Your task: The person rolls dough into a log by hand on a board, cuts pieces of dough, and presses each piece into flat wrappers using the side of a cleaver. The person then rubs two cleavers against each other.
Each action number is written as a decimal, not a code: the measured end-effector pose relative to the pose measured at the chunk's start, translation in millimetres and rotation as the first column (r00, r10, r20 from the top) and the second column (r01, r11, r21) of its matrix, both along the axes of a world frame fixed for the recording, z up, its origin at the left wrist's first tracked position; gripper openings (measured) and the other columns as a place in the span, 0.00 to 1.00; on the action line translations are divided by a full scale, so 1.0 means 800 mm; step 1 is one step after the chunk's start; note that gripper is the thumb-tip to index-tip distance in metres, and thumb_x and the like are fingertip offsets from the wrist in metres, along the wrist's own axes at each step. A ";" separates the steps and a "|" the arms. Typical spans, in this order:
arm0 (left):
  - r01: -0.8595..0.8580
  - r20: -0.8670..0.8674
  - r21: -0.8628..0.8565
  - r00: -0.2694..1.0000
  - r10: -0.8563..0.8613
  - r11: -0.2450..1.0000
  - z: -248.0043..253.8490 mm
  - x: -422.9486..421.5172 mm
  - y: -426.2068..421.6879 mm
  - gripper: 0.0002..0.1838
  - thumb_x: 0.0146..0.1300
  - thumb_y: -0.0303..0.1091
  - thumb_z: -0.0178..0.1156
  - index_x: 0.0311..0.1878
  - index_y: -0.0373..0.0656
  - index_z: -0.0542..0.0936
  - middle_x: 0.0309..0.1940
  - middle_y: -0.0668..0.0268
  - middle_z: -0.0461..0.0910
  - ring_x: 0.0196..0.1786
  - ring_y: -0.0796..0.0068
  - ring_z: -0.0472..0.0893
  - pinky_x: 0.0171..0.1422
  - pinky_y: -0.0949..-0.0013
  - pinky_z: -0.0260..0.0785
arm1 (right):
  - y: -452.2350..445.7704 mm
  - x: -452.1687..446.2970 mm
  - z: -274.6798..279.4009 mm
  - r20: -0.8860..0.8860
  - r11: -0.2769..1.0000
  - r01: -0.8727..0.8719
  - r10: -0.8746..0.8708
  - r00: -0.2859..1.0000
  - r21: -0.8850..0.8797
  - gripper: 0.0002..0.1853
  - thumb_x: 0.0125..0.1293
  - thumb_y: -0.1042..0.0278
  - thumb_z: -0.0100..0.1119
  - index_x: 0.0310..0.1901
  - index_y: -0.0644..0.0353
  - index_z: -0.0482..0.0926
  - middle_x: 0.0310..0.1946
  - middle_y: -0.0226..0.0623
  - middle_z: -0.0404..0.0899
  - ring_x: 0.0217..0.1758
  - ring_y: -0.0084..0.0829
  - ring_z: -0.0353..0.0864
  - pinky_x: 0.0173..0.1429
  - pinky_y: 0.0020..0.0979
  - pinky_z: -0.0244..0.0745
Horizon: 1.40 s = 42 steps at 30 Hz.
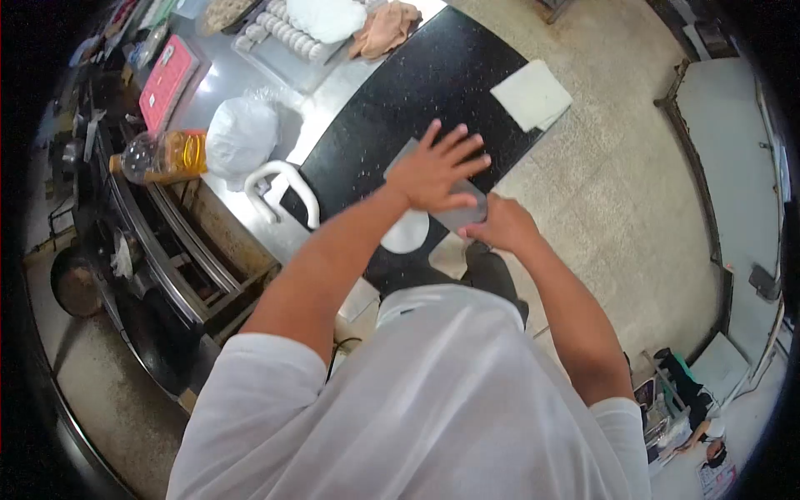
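Spread wide, my left hand (437, 172) lies flat on the broad grey blade of a cleaver (455, 218) over the black board (408, 79). My right hand (506, 225) is closed around the cleaver's handle end, near the board's right edge; the handle itself is hidden in the fist. Close to my left wrist, a thin white round of dough (406, 232) rests on the board. A bent rope of white dough (307, 198) lies at the board's left edge. Whatever is under the blade is hidden.
A folded white cloth (533, 94) overhangs the board's right edge. On the steel counter stand a white plastic-covered mound (240, 137), an oil bottle (175, 157), a pink-red slab (168, 82), a tray of small dough pieces (292, 50) and a brown cloth (385, 29). A wok (77, 282) sits left.
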<state>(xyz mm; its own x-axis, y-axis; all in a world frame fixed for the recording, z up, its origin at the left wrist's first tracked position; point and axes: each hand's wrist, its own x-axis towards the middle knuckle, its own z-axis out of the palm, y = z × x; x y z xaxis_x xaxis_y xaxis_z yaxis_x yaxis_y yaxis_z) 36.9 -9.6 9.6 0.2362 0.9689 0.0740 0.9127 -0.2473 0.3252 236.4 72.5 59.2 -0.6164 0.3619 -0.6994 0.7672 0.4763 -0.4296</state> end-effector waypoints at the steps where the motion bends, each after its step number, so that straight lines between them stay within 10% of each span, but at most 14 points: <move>1: -0.020 0.019 -0.011 1.000 0.020 1.000 -0.002 0.000 -0.007 0.41 0.66 0.71 0.53 0.77 0.59 0.68 0.80 0.58 0.60 0.84 0.49 0.52 0.83 0.31 0.33 | -0.007 0.003 -0.001 0.002 1.000 -0.013 0.013 1.000 -0.020 0.41 0.57 0.44 0.74 0.60 0.71 0.72 0.45 0.59 0.86 0.48 0.54 0.88 0.53 0.48 0.82; 26: -0.018 0.001 -0.155 1.000 0.018 0.988 0.013 0.019 -0.095 0.42 0.65 0.74 0.53 0.77 0.63 0.69 0.80 0.62 0.61 0.84 0.51 0.53 0.83 0.31 0.33 | -0.091 0.032 -0.002 -0.045 0.996 0.082 -0.081 0.996 0.031 0.38 0.52 0.43 0.78 0.54 0.65 0.75 0.43 0.57 0.86 0.49 0.56 0.87 0.51 0.51 0.81; 36: -0.136 -0.047 0.412 0.984 0.170 0.901 0.036 -0.013 -0.009 0.38 0.64 0.66 0.61 0.73 0.59 0.72 0.73 0.62 0.71 0.78 0.54 0.65 0.80 0.39 0.53 | -0.106 0.036 0.002 -0.233 0.901 0.376 -0.326 0.916 0.217 0.32 0.62 0.52 0.72 0.56 0.67 0.69 0.38 0.61 0.84 0.44 0.61 0.86 0.46 0.53 0.79; 39: -0.401 0.240 -0.083 0.880 0.409 0.912 0.052 -0.013 -0.035 0.34 0.63 0.67 0.62 0.58 0.47 0.82 0.53 0.51 0.85 0.56 0.48 0.84 0.60 0.51 0.76 | -0.199 0.085 0.002 -0.204 0.882 0.458 -0.431 0.879 0.107 0.30 0.64 0.55 0.71 0.56 0.70 0.68 0.38 0.63 0.84 0.43 0.63 0.85 0.47 0.53 0.78; 42: -0.039 0.213 -0.654 0.949 0.234 0.755 0.053 -0.007 -0.076 0.46 0.59 0.82 0.51 0.42 0.41 0.88 0.42 0.51 0.88 0.51 0.47 0.86 0.57 0.49 0.77 | -0.261 0.131 0.028 -0.076 0.902 0.425 -0.420 0.904 0.069 0.28 0.65 0.58 0.69 0.56 0.70 0.69 0.37 0.63 0.84 0.44 0.63 0.85 0.48 0.53 0.78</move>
<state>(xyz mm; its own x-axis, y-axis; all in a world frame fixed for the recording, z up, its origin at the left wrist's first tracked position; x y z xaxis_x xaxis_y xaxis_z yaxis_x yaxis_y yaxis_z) 31.4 -70.5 52.0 0.1631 0.8321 -0.5302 0.7736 0.2256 0.5921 340.9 -136.0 81.6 -0.4310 0.6518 -0.6240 0.8793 0.1481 -0.4526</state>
